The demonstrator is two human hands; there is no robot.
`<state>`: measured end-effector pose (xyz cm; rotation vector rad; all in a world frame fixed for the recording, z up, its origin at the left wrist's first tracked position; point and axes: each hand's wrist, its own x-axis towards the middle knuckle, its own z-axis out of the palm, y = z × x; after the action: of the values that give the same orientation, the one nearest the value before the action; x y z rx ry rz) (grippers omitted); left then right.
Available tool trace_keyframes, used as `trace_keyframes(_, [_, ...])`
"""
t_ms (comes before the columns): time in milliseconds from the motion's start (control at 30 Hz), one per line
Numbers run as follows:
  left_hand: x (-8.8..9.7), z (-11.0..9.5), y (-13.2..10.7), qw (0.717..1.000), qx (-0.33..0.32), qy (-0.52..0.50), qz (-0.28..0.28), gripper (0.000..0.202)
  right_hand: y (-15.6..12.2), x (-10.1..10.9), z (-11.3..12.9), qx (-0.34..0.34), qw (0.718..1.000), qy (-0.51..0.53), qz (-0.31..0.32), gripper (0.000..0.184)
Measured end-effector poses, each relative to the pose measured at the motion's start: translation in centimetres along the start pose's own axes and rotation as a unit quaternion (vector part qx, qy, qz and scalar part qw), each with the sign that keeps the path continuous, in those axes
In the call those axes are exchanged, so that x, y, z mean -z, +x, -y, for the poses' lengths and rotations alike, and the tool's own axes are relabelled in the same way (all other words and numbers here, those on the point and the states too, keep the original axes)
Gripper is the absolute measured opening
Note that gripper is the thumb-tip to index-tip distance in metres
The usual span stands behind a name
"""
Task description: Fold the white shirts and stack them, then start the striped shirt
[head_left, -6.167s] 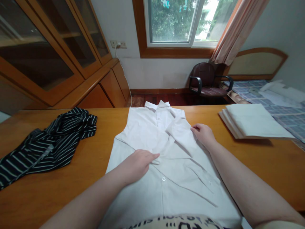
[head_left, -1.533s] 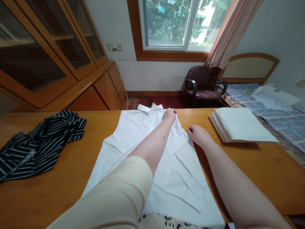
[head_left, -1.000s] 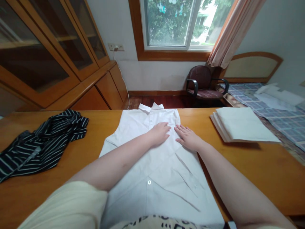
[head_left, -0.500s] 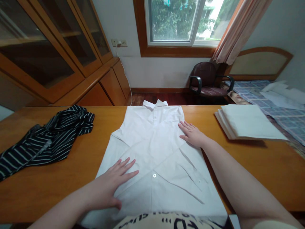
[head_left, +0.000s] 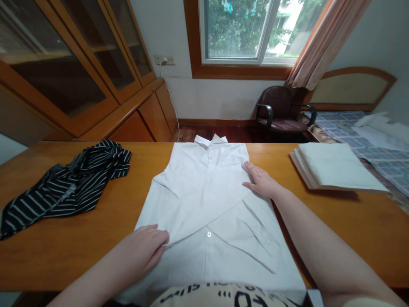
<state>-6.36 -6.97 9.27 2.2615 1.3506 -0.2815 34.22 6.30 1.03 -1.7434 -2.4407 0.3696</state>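
A: Where does the white shirt lie?

B: Flat on the wooden table, front up; its collar sits at the far edge, toward the window; both sleeves are folded in across the chest, and the hem runs off the near edge by the person's body.

A: And the left hand?

B: On the shirt's lower left part; the fingers are curled, with their tips at the edge of the folded-in sleeve; whether they pinch the cloth or only press on it, I cannot tell.

A: The right hand?

B: Palm down, fingers straight and a little spread; it rests flat on the shirt's right side, below the shoulder, and clasps nothing.

A: What lies around?

B: A striped garment (black with thin white lines) lies crumpled on the table's left part, well apart from the shirt; a stack of folded white cloths sits on the right part, also apart from it; beyond the table a dark armchair stands under the window; a wooden cabinet with glass doors fills the left wall; a bed with a checked cover shows at the right.
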Motion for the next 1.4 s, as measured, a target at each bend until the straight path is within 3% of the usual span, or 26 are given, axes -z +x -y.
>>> trace_keyframes(167, [-0.6,0.5,0.0,0.997,-0.007,-0.073,0.026,0.027,0.0,-0.1,0.0,-0.008,1.000,0.009,0.002,0.082])
trace_keyframes(300, [-1.6,2.4,1.4,0.986,0.092,-0.050,-0.127,0.039,-0.1,0.3,-0.2,-0.019,0.999,0.020,-0.028,0.092])
trace_keyframes(400, [-2.1,3.4,2.2,0.966,0.177,-0.054,-0.183,0.046,-0.1,0.9,-0.2,-0.093,0.991,0.040,-0.091,0.073])
trace_keyframes(467, [-2.2,3.7,2.4,0.962,0.204,-0.087,-0.160,0.046,0.0,1.3,-0.2,-0.168,0.977,0.060,-0.115,0.050])
trace_keyframes(533, [-2.1,3.6,2.3,0.962,0.209,-0.113,-0.133,0.040,0.1,1.5,-0.2,-0.220,0.967,0.079,-0.103,0.039])
trace_keyframes(667, [-1.9,3.3,1.8,0.961,0.180,-0.140,-0.157,0.029,0.3,1.5,-0.2,-0.255,0.959,0.100,-0.070,0.027])
trace_keyframes(733, [-2.0,3.2,1.6,0.955,0.197,-0.147,-0.165,0.027,0.3,1.5,-0.3,-0.255,0.960,0.097,-0.066,0.024])
trace_keyframes(933, [-3.2,3.3,1.5,0.950,0.282,-0.077,-0.112,0.027,0.2,1.5,-0.7,-0.261,0.963,0.044,-0.059,0.029])
trace_keyframes(1067, [-3.3,3.2,1.4,0.952,0.293,-0.027,-0.086,0.031,0.1,2.2,-0.7,-0.288,0.957,-0.031,-0.034,0.039])
trace_keyframes(1133, [-3.1,3.0,1.5,0.955,0.268,-0.009,-0.123,0.033,0.0,2.5,-0.1,-0.262,0.960,-0.078,-0.064,0.037])
trace_keyframes(1233, [-3.1,2.5,2.6,0.964,0.174,0.039,-0.199,0.039,-0.2,2.2,2.0,-0.097,0.982,-0.102,-0.123,0.043])
trace_keyframes(1333, [-4.1,1.3,4.5,0.975,0.023,0.093,-0.202,0.049,-0.3,0.5,4.9,0.086,0.992,-0.061,-0.073,0.061])
trace_keyframes(1400, [-5.0,0.6,5.8,0.975,-0.060,0.123,-0.176,0.054,-0.2,-0.7,6.3,0.132,0.990,-0.044,-0.010,0.069])
